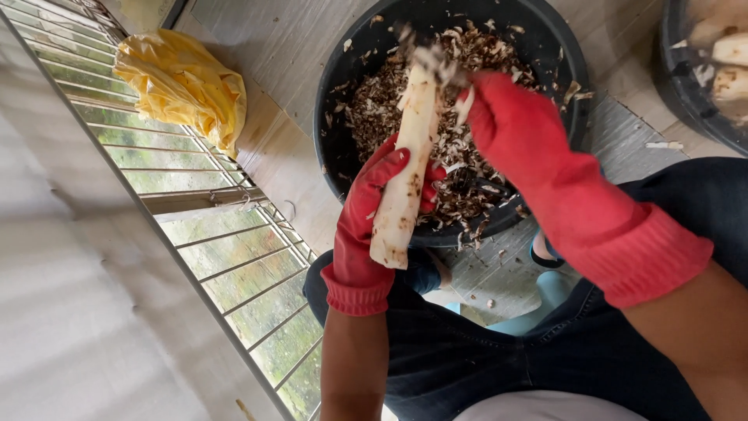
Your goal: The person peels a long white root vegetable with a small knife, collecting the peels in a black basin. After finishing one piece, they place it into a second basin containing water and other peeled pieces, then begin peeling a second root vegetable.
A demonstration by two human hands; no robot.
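i see the root [405, 168] held over the tub [331, 117], peelings [374, 109] lying inside it. a crumpled bag [183, 82] lies left of the tub, beside the window grille [226, 249]. a second tub [686, 93] sits to the right.

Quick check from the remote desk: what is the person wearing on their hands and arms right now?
Both the left hand and the right hand wear red rubber gloves with thick ribbed cuffs ending just past the wrist. The forearms above the cuffs are bare: no sleeves, watch or markings show.
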